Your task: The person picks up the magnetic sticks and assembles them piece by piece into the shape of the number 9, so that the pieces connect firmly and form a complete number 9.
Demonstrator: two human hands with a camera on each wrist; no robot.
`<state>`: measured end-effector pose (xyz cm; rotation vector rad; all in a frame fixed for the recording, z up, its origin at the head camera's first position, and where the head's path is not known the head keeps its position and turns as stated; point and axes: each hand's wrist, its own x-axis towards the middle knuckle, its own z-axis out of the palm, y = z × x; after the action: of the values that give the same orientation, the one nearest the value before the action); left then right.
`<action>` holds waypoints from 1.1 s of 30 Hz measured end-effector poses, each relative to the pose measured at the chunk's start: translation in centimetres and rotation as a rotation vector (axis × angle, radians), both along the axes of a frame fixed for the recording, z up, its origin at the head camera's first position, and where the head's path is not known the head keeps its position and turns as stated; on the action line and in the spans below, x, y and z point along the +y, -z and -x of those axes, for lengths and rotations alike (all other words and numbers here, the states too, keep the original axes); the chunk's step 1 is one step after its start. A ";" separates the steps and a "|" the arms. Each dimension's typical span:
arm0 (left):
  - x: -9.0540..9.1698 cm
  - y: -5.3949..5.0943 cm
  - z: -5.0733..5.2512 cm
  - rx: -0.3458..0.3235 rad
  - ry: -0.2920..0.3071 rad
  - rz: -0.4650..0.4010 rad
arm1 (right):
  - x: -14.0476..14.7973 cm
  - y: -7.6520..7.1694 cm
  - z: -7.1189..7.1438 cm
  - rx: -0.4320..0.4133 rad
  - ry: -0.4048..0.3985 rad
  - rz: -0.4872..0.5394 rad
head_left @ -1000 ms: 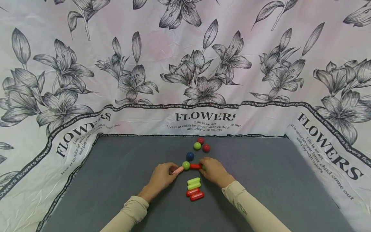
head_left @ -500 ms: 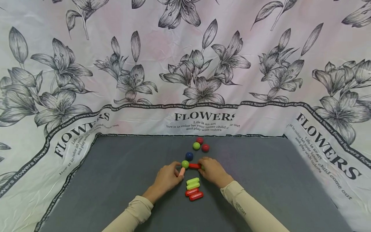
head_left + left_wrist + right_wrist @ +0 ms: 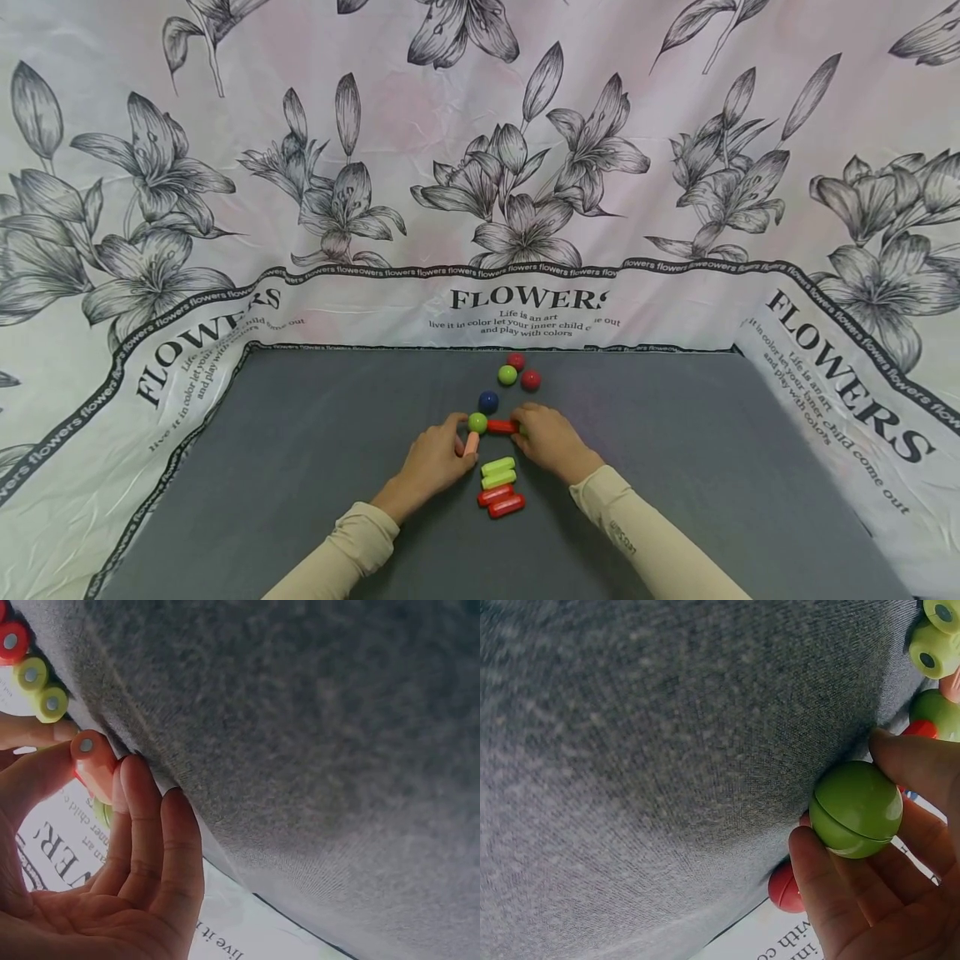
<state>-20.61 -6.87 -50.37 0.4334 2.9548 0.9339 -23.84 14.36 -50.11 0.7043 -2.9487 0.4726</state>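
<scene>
Pale flower-printed cloth backdrop (image 3: 480, 183), grey tabletop (image 3: 697, 467)

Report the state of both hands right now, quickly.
Left hand: closed, pinching a salmon-pink rod.
Right hand: closed, holding a green ball between thumb and fingers.

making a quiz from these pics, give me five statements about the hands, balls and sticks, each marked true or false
1. The left hand pinches a peach stick. True.
2. The right hand holds nothing. False: it holds a green ball.
3. Two red sticks lie nearer the person than the two yellow-green sticks. True.
4. The three balls farthest from the person are all blue. False: they are two red balls and a far green ball.
5. A blue ball lies farther from the person than the peach stick. True.
</scene>
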 end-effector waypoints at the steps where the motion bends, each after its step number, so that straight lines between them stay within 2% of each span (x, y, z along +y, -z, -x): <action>1: 0.0 0.0 0.0 -0.002 0.000 0.004 | 0.0 0.0 0.0 -0.002 0.001 0.001; 8: 0.1 -0.3 0.1 -0.025 0.006 0.021 | 0.1 0.0 0.0 0.014 -0.010 -0.002; 13: 0.1 -0.2 0.2 -0.056 0.010 0.029 | 0.1 -0.1 -0.1 0.009 -0.011 -0.004; 18: 0.2 -0.2 0.2 -0.060 0.005 0.035 | 0.0 -0.2 0.0 0.000 -0.009 0.005; 29: 0.8 -0.3 1.5 -0.100 -0.009 0.081 | 0.2 -0.4 0.1 0.005 -0.013 -0.004; 33: 1.1 -0.4 1.6 -0.124 -0.031 0.086 | 0.6 -1.2 0.4 -0.010 0.024 0.052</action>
<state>-22.21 -5.74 -49.95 0.3164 2.8829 0.8014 -24.20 14.97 -48.88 0.6624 -2.9389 0.5501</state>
